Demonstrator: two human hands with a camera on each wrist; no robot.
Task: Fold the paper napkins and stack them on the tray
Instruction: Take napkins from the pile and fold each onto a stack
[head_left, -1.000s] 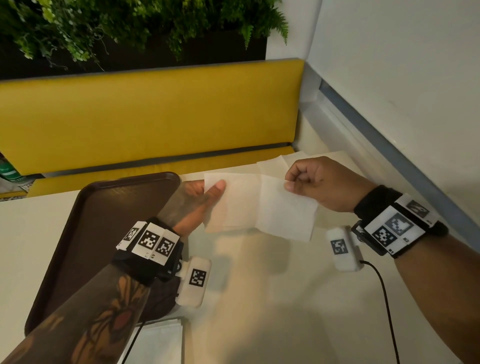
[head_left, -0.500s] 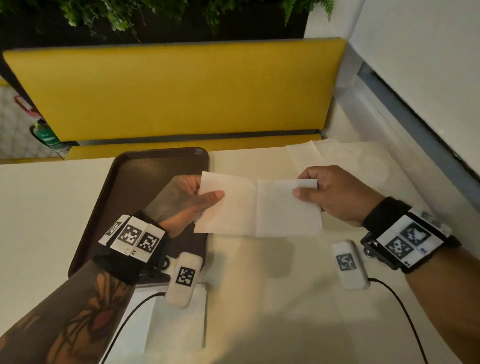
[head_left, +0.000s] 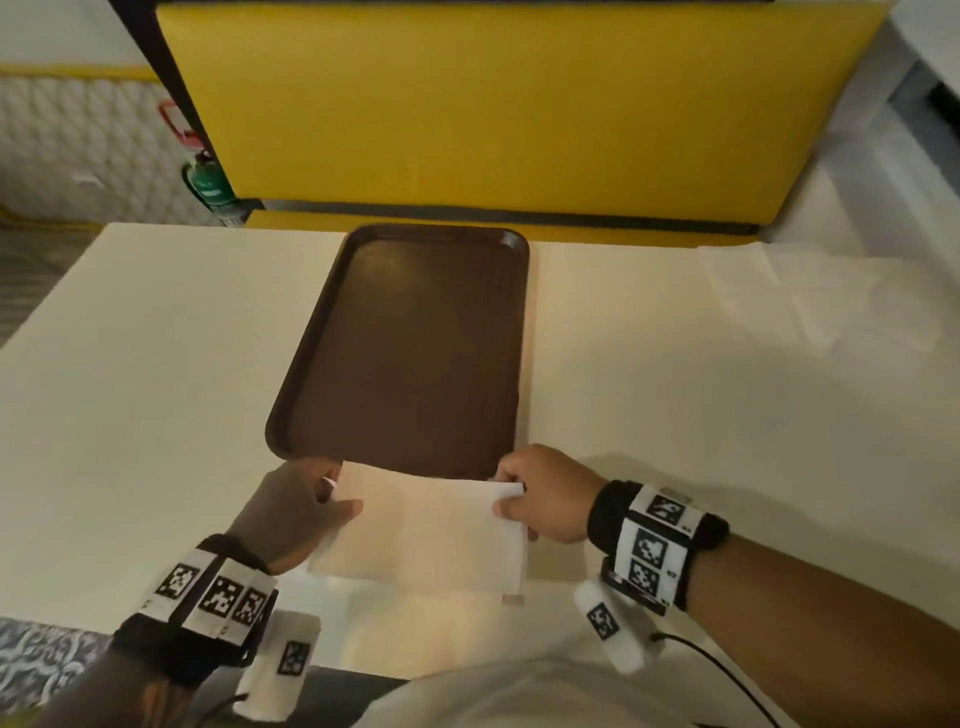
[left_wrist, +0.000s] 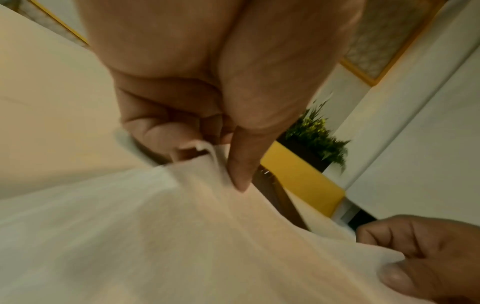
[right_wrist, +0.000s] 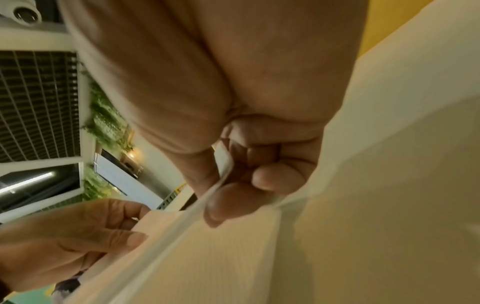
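While your left hand (head_left: 291, 512) and right hand (head_left: 545, 493) pinch opposite ends of the white paper napkin (head_left: 426, 530), its long axis runs hand to hand, just short of the brown plastic tray (head_left: 415, 343).

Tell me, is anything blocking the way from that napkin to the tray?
Nothing visible. Both hands, left hand and right hand, pinch the napkin at the tray's near edge, and its brown surface looks bare.

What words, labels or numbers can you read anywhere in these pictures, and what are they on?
No text can be read in any view.
Square black-and-white code markers on the left wristband: patterns, not letters; tiny characters beside them are too small to read.
The same on the right wristband.
Green bottle beside the yellow bench: its label is blurred.
White paper napkin and brown plastic tray: no print visible.
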